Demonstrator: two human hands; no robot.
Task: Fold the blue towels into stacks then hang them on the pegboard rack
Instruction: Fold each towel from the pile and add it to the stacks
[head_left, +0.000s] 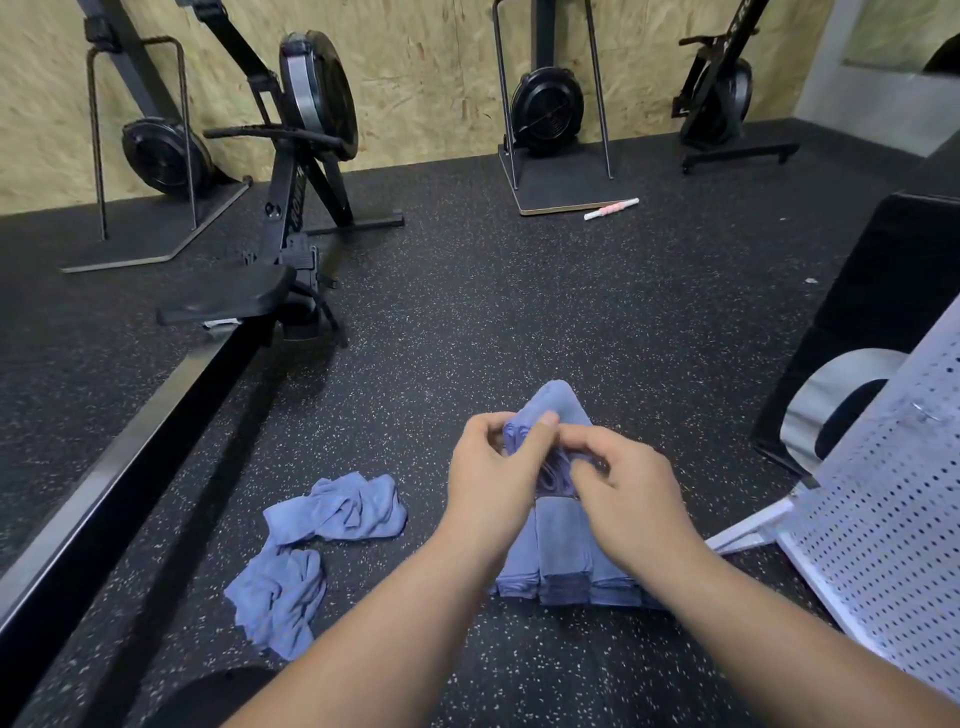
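A folded blue towel (558, 402) is held up in front of me; my left hand (493, 478) pinches its near edge with thumb and fingers, and my right hand (628, 488) grips it from the right. Directly below my hands a stack of folded blue towels (563, 561) lies on the black speckled floor. Two crumpled blue towels lie to the left, one (353, 506) nearer the stack and another (280, 597) closer to me. The white pegboard rack (893, 519) leans at the right edge.
A rowing machine's long rail (104, 493) runs along the left, its seat (228, 299) and flywheel behind. More rowers stand upright against the chipboard wall. A pink-and-white stick (610, 209) lies on the floor far back. A black box (883, 291) sits right, behind the rack.
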